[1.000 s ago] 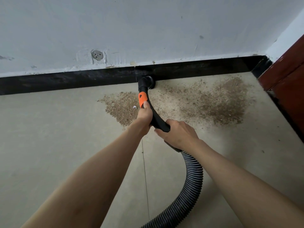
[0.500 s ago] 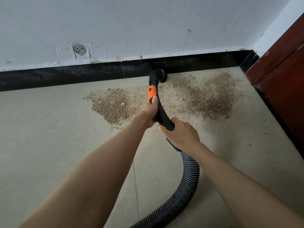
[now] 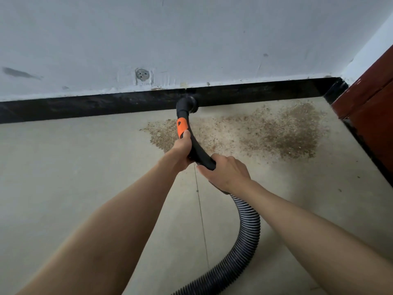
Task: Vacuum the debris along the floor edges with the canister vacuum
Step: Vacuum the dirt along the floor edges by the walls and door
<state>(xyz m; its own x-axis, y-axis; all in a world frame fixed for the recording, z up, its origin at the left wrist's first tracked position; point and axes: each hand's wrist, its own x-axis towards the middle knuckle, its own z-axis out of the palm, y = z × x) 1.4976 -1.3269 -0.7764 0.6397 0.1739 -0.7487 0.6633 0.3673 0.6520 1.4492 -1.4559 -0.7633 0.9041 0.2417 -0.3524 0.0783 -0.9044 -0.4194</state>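
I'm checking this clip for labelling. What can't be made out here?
- Canister: out of the head view; the ribbed hose runs off the bottom edge.
- Nozzle mouth: black against the black baseboard.
- Debris under the curved tube: hidden.
- Left hand and right hand fingertips: wrapped behind it.

the hose (image 3: pixel 246 235) runs off the bottom edge, so the vacuum's body is out of sight. the nozzle (image 3: pixel 188 104) sits black against the black skirting (image 3: pixel 85 107), and its mouth cannot be made out. the left hand (image 3: pixel 180 152) covers part of the debris (image 3: pixel 265 133) and its fingers are hidden behind the handle (image 3: pixel 196 150). the right hand (image 3: pixel 227 173) hides where handle meets hose. both arms are cut off below. the red door (image 3: pixel 370 107) is cropped at the right edge.
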